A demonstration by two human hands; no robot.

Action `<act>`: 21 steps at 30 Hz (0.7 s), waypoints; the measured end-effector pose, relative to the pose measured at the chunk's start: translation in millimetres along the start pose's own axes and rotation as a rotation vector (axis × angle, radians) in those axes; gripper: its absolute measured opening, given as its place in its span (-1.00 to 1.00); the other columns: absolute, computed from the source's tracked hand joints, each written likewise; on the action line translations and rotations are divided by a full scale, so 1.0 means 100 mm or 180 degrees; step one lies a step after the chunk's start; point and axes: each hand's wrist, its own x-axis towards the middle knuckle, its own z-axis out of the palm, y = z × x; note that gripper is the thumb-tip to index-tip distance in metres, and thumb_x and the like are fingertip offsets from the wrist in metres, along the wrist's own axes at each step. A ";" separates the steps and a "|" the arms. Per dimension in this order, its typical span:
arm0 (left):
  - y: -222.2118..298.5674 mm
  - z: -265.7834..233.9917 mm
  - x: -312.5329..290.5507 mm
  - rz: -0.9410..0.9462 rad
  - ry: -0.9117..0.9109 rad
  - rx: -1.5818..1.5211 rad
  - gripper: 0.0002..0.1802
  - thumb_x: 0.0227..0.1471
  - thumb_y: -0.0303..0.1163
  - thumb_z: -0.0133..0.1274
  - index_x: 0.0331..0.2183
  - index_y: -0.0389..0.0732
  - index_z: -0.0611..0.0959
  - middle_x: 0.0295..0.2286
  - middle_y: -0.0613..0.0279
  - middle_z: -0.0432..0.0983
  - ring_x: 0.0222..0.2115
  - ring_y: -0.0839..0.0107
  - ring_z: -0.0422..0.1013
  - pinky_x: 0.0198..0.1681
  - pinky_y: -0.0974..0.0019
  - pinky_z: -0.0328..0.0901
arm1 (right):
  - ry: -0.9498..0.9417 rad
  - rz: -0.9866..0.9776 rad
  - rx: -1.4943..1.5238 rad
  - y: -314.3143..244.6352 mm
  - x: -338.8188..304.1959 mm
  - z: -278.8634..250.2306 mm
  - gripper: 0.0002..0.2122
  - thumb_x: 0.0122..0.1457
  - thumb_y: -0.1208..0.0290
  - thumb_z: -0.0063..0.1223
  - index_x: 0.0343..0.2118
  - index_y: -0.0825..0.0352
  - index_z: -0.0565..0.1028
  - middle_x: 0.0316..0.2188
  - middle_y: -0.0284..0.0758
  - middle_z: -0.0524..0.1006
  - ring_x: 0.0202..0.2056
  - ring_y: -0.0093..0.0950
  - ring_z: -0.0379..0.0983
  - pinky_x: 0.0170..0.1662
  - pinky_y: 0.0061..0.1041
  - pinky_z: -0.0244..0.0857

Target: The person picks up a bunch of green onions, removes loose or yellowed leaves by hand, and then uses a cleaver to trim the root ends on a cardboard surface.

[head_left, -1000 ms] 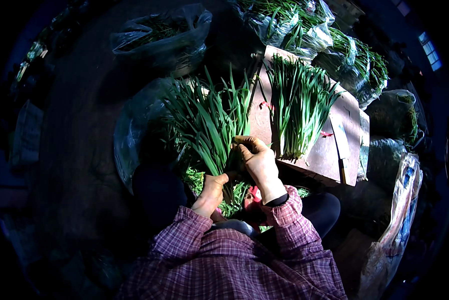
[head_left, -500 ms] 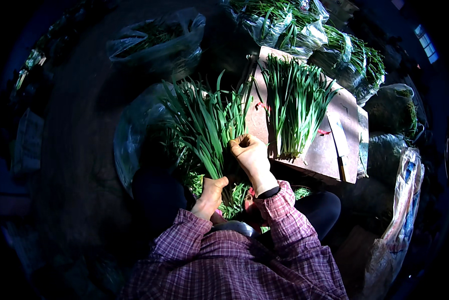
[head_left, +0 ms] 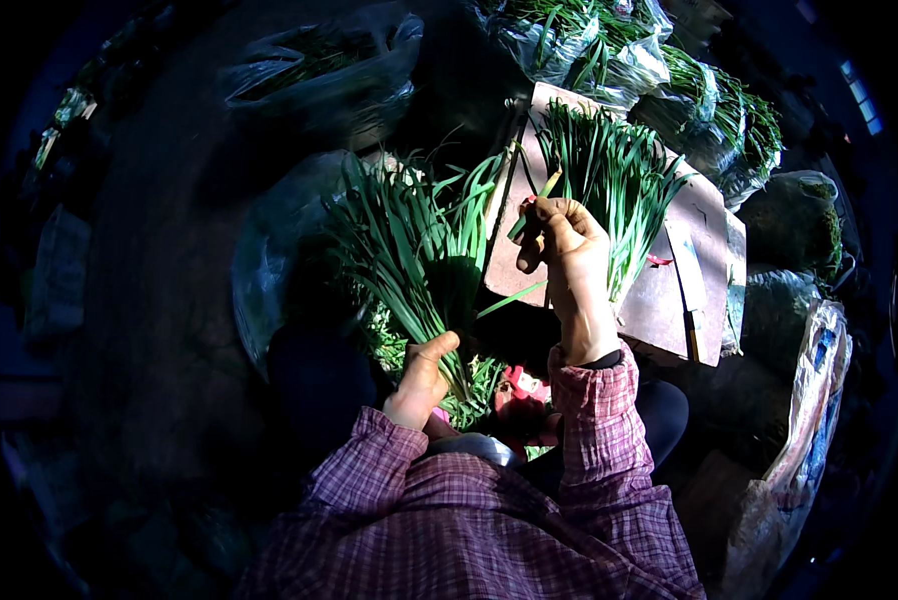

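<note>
My left hand [head_left: 422, 382] is closed around the lower stems of a loose bunch of garlic chives [head_left: 406, 250], its leaves fanning away from me. Raised to the right of that bunch, my right hand [head_left: 579, 265] pinches a single chive stalk [head_left: 551, 184] between thumb and fingers. The stalk's pale end sticks up past the fingertips, and a green blade trails below the hand. Behind my right hand, a neat pile of garlic chives [head_left: 629, 200] lies on a pinkish board [head_left: 659, 312], partly hidden by the hand. A knife [head_left: 686, 270] rests on the board beside the pile.
Clear plastic bags of greens [head_left: 714, 120] stand beyond the board, and another bag [head_left: 324, 75] sits at the far left. Loose trimmings [head_left: 466, 408] lie near my lap. A crumpled woven sack [head_left: 794, 430] is at the right. Red ties [head_left: 659, 261] lie on the board.
My right hand has moved from beside the held bunch up and right, over the board's edge, with a stalk in its fingers. My left hand keeps its hold on the bunch.
</note>
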 end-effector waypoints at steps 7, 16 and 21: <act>-0.04 -0.02 0.07 -0.0110 0.0028 -0.0322 -0.46 0.02 -0.43 0.19 0.07 -0.27 0.50 -0.01 0.18 0.52 -0.05 0.39 0.44 0.04 0.29 0.35 | -0.0933 0.0626 -0.2657 0.87 -0.87 -0.42 -0.40 0.04 -0.01 0.30 -0.09 0.48 0.48 -0.25 -0.09 0.62 -0.18 -0.19 0.58 -0.14 -0.35 0.42; 0.14 0.04 -0.24 0.0426 -0.0660 0.0508 -0.25 0.00 -0.18 0.25 0.16 -0.26 0.37 0.08 0.06 0.40 0.14 0.12 0.31 0.28 0.04 0.13 | -0.1564 0.1213 -0.2708 0.87 -1.14 -0.09 -0.25 -0.05 0.16 0.39 0.12 0.52 0.29 -0.25 0.04 0.58 -0.18 -0.16 0.56 -0.11 -0.34 0.42; 0.33 0.29 -0.32 0.0196 -0.1493 -0.0354 0.02 -0.09 -0.09 0.33 0.28 -0.15 0.17 0.24 0.03 0.14 0.18 0.06 0.23 0.24 -0.18 0.16 | -0.1591 0.1168 -0.2657 0.80 -1.38 -0.17 -0.55 0.03 0.26 0.31 -0.06 0.37 0.46 -0.37 -0.13 0.61 -0.31 -0.30 0.59 -0.21 -0.39 0.44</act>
